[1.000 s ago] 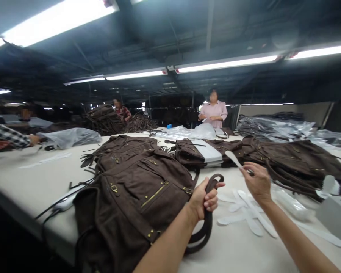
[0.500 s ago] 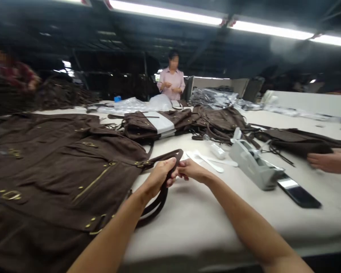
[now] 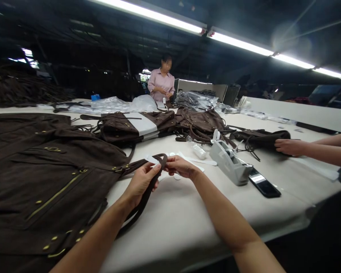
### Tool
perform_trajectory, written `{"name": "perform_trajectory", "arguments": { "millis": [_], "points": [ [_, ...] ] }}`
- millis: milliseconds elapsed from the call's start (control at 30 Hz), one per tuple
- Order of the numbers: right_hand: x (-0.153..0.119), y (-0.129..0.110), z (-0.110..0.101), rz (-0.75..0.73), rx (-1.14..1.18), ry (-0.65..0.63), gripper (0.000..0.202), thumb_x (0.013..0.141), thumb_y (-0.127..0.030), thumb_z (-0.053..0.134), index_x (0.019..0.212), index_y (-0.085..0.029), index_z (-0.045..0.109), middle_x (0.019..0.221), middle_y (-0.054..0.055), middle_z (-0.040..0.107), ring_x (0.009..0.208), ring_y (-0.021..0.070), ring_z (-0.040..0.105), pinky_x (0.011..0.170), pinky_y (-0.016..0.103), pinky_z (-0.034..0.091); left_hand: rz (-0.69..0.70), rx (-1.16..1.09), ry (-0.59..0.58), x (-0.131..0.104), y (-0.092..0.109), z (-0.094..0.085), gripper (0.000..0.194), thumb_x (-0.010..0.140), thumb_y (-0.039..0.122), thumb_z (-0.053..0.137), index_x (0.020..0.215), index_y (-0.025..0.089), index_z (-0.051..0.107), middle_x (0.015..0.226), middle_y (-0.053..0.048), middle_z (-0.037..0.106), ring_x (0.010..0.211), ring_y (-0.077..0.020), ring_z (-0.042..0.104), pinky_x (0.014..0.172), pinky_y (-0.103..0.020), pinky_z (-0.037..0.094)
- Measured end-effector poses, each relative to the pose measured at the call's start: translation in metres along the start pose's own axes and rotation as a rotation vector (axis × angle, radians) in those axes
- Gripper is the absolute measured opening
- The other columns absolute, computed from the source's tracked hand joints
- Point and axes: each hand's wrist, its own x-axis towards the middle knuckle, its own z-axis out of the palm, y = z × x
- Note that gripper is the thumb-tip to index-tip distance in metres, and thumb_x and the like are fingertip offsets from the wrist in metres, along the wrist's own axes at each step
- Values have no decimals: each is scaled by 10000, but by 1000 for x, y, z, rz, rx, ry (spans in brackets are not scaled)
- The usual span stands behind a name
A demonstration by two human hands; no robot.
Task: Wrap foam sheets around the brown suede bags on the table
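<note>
A large brown bag (image 3: 59,163) with brass zips and fittings lies on the left of the table. My left hand (image 3: 142,180) is closed round its brown handle (image 3: 164,159), thumb on top, lifting the loop off the table. A thin white strip (image 3: 151,159) sticks out at the handle, just above my left thumb. My right hand (image 3: 180,167) meets the handle from the right, fingers pinched at the strip; my fingers partly hide the strip. More white strips (image 3: 199,161) lie on the table behind my right hand.
Right of my hands stand a grey tape dispenser (image 3: 230,163) and a phone (image 3: 264,184). Other brown bags (image 3: 165,123) lie farther back. A co-worker's hands (image 3: 291,147) hold a brown piece (image 3: 261,138) at the right. Another person (image 3: 161,81) stands across the table (image 3: 170,223).
The view has swung to the right. A white strip now shows above my left thumb at the handle. The co-worker's hands at the right have come farther into view.
</note>
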Motion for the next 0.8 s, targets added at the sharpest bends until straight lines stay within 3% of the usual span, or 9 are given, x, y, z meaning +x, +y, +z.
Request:
{"name": "perform_trajectory", "arguments": {
  "millis": [167,333,500,633,733,800],
  "points": [
    [-9,-17,1,-32,-209,4,342,702,-409,797,851,-118,698,673,4,618,606,92,529,530,199,397,1,41,46,0,3,-1,450,813,568,587,673,145,520,525,27,499,316,-51,370,299,-171,242],
    [-9,-19,5,-35,-114,65,340,647,-344,837,830,-112,667,675,26,654,609,117,589,594,241,494,20,148,91,-1,4,-1,446,872,523,488,602,167,491,449,28,470,277,-65,326,281,-188,213],
    [-9,-20,5,16,34,229,408,574,-300,887,800,-151,583,577,-3,623,532,114,573,587,280,537,201,435,192,4,-3,-4,464,885,524,472,593,172,553,398,16,465,339,-113,419,368,-216,318],
    [-16,-30,8,9,69,221,371,593,-339,892,765,-140,631,598,-14,600,551,88,555,588,232,527,422,420,282,12,-5,-5,304,819,387,630,603,173,622,567,6,535,546,-119,448,534,-218,337],
    [-21,-31,14,-13,99,174,300,677,-368,846,820,-141,711,754,18,656,675,93,606,712,217,548,494,410,281,20,1,3,273,801,294,644,553,181,659,572,-6,521,596,-139,440,591,-238,325],
    [-21,-27,13,2,118,152,333,714,-393,813,945,-165,741,905,59,701,807,137,657,879,270,542,508,448,291,31,5,9,206,796,243,633,610,195,707,575,-9,547,603,-151,470,613,-250,339]
  ]
}}
